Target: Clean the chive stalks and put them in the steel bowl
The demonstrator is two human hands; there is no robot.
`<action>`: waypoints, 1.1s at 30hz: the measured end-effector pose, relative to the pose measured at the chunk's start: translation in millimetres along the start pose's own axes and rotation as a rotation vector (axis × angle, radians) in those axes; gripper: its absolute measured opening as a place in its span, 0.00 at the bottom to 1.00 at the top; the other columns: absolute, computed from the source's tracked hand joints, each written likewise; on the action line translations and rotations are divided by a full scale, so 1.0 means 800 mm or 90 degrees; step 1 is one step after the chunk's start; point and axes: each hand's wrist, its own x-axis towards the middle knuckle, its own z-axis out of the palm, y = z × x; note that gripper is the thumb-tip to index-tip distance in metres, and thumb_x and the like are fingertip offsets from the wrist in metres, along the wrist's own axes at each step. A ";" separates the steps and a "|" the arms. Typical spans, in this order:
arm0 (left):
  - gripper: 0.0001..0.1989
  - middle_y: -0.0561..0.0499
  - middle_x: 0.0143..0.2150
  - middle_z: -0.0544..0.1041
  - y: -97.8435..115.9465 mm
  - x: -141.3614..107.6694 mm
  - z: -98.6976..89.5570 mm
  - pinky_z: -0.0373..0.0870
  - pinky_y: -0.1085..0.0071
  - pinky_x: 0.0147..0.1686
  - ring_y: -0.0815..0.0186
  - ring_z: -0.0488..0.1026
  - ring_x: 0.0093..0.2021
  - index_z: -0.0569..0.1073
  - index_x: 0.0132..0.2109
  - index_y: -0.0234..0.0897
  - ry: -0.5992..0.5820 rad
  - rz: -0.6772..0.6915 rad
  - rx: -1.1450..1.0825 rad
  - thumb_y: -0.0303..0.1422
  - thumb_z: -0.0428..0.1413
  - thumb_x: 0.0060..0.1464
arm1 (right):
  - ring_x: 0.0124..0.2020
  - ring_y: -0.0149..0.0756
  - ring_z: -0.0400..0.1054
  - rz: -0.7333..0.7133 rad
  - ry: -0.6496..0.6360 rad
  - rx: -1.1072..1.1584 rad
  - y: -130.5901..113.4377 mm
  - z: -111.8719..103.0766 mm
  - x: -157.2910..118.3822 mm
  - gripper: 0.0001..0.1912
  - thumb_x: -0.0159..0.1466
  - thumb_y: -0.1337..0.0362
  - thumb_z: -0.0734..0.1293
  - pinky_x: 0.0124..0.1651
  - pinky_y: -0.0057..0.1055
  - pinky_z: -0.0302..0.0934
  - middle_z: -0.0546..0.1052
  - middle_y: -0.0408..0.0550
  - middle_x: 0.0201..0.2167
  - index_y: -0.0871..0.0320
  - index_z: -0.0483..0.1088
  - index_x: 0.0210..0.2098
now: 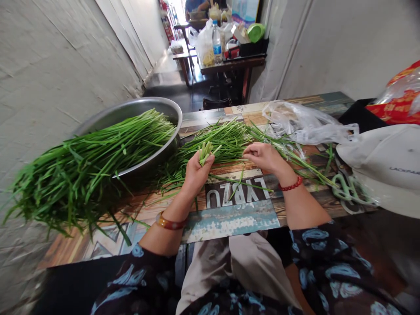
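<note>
My left hand (198,168) is closed round a small bunch of green chives (205,153), whose pale cut ends stick up above the thumb. To its right, my right hand (264,156) has its fingers pinched together at the edge of a loose pile of chives (226,135) on the table; whether a stalk is between the fingertips I cannot make out. A large metal basin (179,116) stands at the left, heaped with a thick bundle of chives (108,144) whose leafy ends hang over its rim toward me.
Stray stalks lie across the patterned wooden table (229,221). On the right are a clear plastic bag (298,120), scissors with pale green handles (344,188), a white cap (387,162) and a red package (400,98). Behind, another table (232,65) holds bags and a bottle (217,43).
</note>
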 end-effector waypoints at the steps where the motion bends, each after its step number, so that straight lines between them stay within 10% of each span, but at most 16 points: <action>1: 0.11 0.56 0.26 0.69 0.000 0.000 0.000 0.60 0.74 0.29 0.71 0.62 0.27 0.71 0.33 0.37 0.009 0.007 0.015 0.39 0.62 0.51 | 0.30 0.33 0.67 -0.002 -0.006 -0.039 0.000 0.001 -0.001 0.05 0.59 0.64 0.69 0.34 0.30 0.57 0.76 0.46 0.29 0.56 0.78 0.30; 6: 0.12 0.56 0.26 0.68 0.001 0.000 -0.001 0.59 0.74 0.29 0.72 0.61 0.27 0.70 0.31 0.36 0.023 -0.001 0.032 0.38 0.63 0.49 | 0.30 0.33 0.65 -0.011 -0.020 -0.118 0.002 0.003 -0.004 0.04 0.59 0.68 0.69 0.34 0.29 0.55 0.74 0.46 0.29 0.57 0.76 0.28; 16: 0.15 0.55 0.25 0.70 0.004 -0.003 0.000 0.60 0.75 0.25 0.73 0.62 0.24 0.76 0.37 0.33 -0.003 -0.038 -0.037 0.43 0.59 0.55 | 0.30 0.33 0.69 0.015 0.058 0.246 -0.015 0.001 0.005 0.09 0.59 0.59 0.68 0.34 0.30 0.61 0.78 0.46 0.29 0.59 0.77 0.33; 24: 0.15 0.45 0.43 0.81 0.010 -0.005 0.001 0.69 0.67 0.50 0.60 0.76 0.46 0.79 0.41 0.34 -0.096 0.049 0.036 0.41 0.55 0.59 | 0.30 0.32 0.71 -0.032 0.016 0.326 -0.034 0.009 0.000 0.09 0.59 0.60 0.70 0.34 0.29 0.64 0.81 0.46 0.31 0.58 0.79 0.34; 33: 0.16 0.53 0.27 0.71 0.001 -0.006 0.005 0.61 0.74 0.31 0.69 0.65 0.29 0.73 0.30 0.33 -0.181 0.062 0.152 0.42 0.58 0.56 | 0.26 0.30 0.69 -0.006 -0.015 0.367 -0.042 0.038 0.001 0.11 0.57 0.58 0.71 0.30 0.28 0.63 0.78 0.44 0.28 0.59 0.76 0.35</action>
